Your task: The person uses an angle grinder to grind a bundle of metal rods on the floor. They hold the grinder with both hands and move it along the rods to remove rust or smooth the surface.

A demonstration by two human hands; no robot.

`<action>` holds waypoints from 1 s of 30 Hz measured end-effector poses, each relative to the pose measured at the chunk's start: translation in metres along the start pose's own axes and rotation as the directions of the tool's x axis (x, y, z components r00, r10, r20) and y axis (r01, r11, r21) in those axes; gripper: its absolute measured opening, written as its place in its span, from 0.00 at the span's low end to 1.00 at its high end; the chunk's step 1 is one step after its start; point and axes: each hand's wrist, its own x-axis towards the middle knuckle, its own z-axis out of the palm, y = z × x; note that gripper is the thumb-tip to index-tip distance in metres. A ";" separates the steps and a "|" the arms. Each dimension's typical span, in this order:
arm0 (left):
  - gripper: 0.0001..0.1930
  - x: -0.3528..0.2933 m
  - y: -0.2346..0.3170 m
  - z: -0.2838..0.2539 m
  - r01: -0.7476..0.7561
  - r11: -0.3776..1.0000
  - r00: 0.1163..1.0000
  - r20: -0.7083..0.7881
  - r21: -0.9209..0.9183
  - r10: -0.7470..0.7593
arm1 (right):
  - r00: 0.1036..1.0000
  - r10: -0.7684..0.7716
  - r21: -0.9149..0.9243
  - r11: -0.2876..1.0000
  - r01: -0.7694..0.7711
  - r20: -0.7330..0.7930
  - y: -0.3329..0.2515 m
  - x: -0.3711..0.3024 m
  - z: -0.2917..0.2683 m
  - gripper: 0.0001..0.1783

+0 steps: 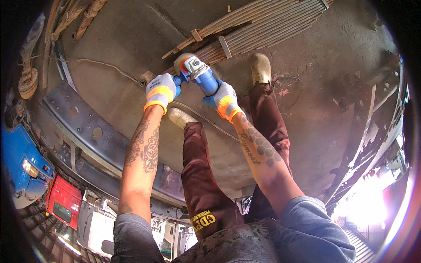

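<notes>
With both gloved hands I hold a blue angle grinder (202,79) with a silver gear head, out in front of me. My left hand (161,91), in a grey, orange and yellow glove, is closed round its blue side handle (179,80). My right hand (223,100), gloved alike, wraps round the rear of the body. The grinder's disc (180,61), partly hidden by the red-edged guard, is at the near end of a stack of rusty leaf springs (263,33). I cannot tell whether the disc touches the metal. Metal clips (224,47) span the stack.
A cable (206,117) runs along the concrete floor between my boots (262,72). A rusty bushing (145,79) lies by my left glove. To the left are a long dark steel rail (83,115) and rusty bars (87,19). Blue (24,160) and red vehicles (65,201) stand lower left.
</notes>
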 end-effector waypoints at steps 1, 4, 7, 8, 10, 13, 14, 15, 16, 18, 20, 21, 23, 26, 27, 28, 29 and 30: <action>0.17 0.000 0.000 0.001 0.008 1.000 1.000 -0.010 0.007 -0.008 | 1.000 0.012 0.008 1.000 -0.012 0.018 -0.003 -0.002 -0.004 0.33; 0.17 0.001 0.016 -0.011 -0.005 1.000 1.000 0.026 -0.012 0.005 | 0.999 -0.012 0.042 0.999 0.013 -0.035 0.007 0.000 -0.014 0.34; 0.18 0.007 0.046 -0.022 -0.019 0.999 0.999 0.025 -0.038 0.020 | 0.994 -0.031 0.062 0.997 0.038 -0.108 0.021 0.006 -0.037 0.34; 0.18 0.007 0.055 -0.027 -0.024 0.998 1.000 0.006 -0.057 0.025 | 0.990 -0.042 0.071 0.996 0.052 -0.136 0.026 0.012 -0.043 0.34; 0.18 0.013 0.065 -0.027 -0.078 0.995 0.997 -0.018 -0.055 0.077 | 0.984 -0.075 0.074 0.993 0.088 -0.160 0.028 0.015 -0.060 0.33; 0.17 0.016 0.073 -0.026 -0.082 0.990 0.997 -0.005 -0.112 0.082 | 0.988 -0.084 0.034 0.995 0.089 -0.127 0.029 0.019 -0.077 0.32; 0.17 0.015 0.072 -0.021 -0.081 0.986 0.997 -0.017 -0.146 0.079 | 0.988 -0.091 -0.003 0.996 0.092 -0.126 0.031 0.021 -0.079 0.33; 0.18 0.015 0.068 -0.018 -0.076 0.982 0.997 -0.030 -0.174 0.072 | 0.987 -0.102 -0.035 0.995 0.098 -0.122 0.030 0.024 -0.077 0.33; 0.18 0.017 0.059 -0.007 -0.077 0.980 0.997 -0.026 -0.181 0.073 | 0.987 -0.114 -0.067 0.992 0.106 -0.116 0.026 0.024 -0.075 0.33; 0.20 0.021 0.033 0.019 -0.077 0.978 0.997 -0.017 -0.196 0.075 | 0.987 -0.121 -0.241 0.966 0.092 -0.109 0.011 0.020 -0.064 0.33; 0.24 0.016 0.017 0.034 -0.022 0.960 1.000 0.008 -0.279 0.025 | 0.988 -0.127 -0.334 0.938 0.091 -0.088 0.001 0.014 -0.053 0.32; 0.25 0.012 0.014 0.038 0.005 0.950 0.999 0.037 -0.312 0.007 | 0.989 -0.130 -0.341 0.935 0.097 -0.074 -0.001 0.011 -0.051 0.31; 0.27 0.003 0.008 0.046 0.070 0.937 0.997 0.047 -0.342 -0.057 | 0.993 -0.109 -0.362 0.928 0.086 -0.043 -0.007 0.008 -0.043 0.29; 0.26 0.002 -0.019 0.079 0.095 0.942 0.995 -0.011 -0.323 -0.104 | 0.991 -0.136 -0.351 0.927 0.134 0.018 -0.009 0.007 -0.024 0.30; 0.27 -0.002 -0.023 0.081 0.087 0.939 0.995 -0.009 -0.332 -0.095 | 0.992 -0.122 -0.351 0.928 0.127 0.036 -0.008 0.006 -0.020 0.30; 0.27 -0.004 -0.025 0.083 0.092 0.935 0.995 0.000 -0.344 -0.098 | 0.991 -0.128 -0.347 0.929 0.131 0.033 -0.005 0.008 -0.015 0.30; 0.27 -0.005 -0.027 0.084 0.096 0.930 0.995 0.008 -0.355 -0.100 | 0.991 -0.133 -0.341 0.930 0.135 0.030 -0.001 0.010 -0.009 0.31; 0.27 -0.008 -0.031 0.087 0.107 0.925 0.994 0.021 -0.366 -0.106 | 0.990 -0.137 -0.336 0.931 0.140 0.033 -0.001 0.008 -0.003 0.31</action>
